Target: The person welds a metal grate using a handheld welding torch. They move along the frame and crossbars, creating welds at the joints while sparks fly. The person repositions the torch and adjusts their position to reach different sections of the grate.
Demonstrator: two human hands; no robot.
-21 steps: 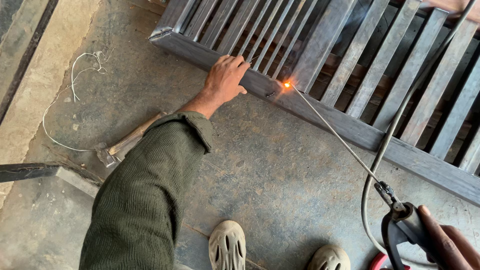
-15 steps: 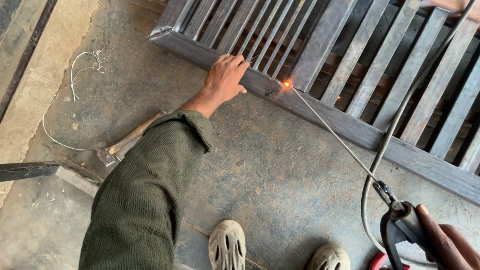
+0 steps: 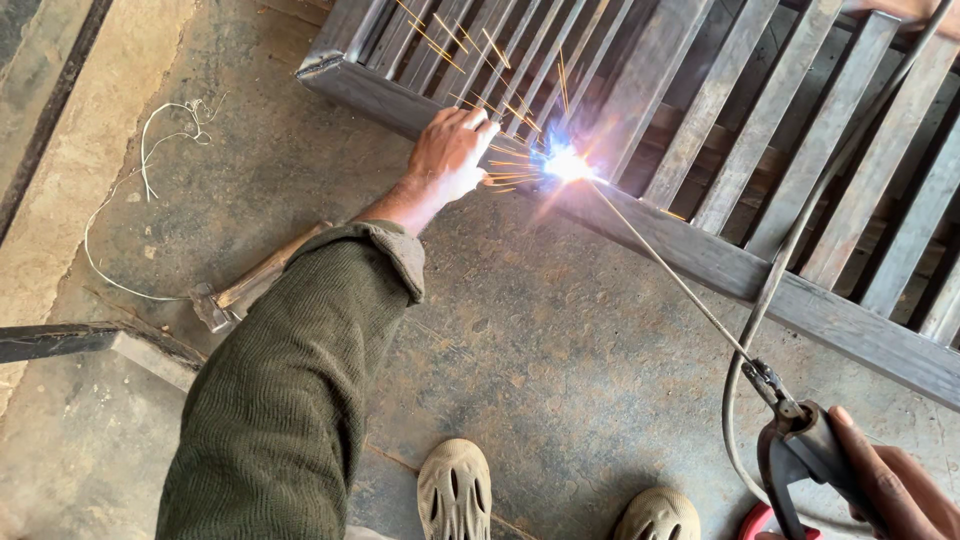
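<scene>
Far left on the concrete floor [image 3: 560,370]: a loose loop of white wire [image 3: 150,150] and a dark steel bar [image 3: 60,342] poking in from the edge, both well apart from the work. Just right of them a hammer [image 3: 240,295] lies on the floor, partly under your green sleeve [image 3: 290,400].

Your left hand [image 3: 450,155] rests flat on the front rail of the steel gate frame [image 3: 720,265], fingers spread, palm down, pinching nothing. It sits just beside the welding arc [image 3: 565,163], and sparks are flying across the fingers.

Risk, as I judge it: bare skin that near the arc could catch spatter or a flash burn. A flinch could shift your weight on the rail and jog the rod off the joint. Move the hand further left along the rail.

The frame lies flat on the floor, grey bare steel, many parallel slats running up from the front rail, no paint visible. The arc sits where one slat meets the rail.

The welding rod [image 3: 670,275] runs long and thin from the arc down-right to the electrode holder [image 3: 800,450]. Your right hand [image 3: 890,490] is wrapped tight round its handle, grip pressed together on it. A long rod can wobble or stick at the tip. The grey cable [image 3: 790,260] loops near your sandals [image 3: 455,490]; judged a trip or snag hazard.
</scene>
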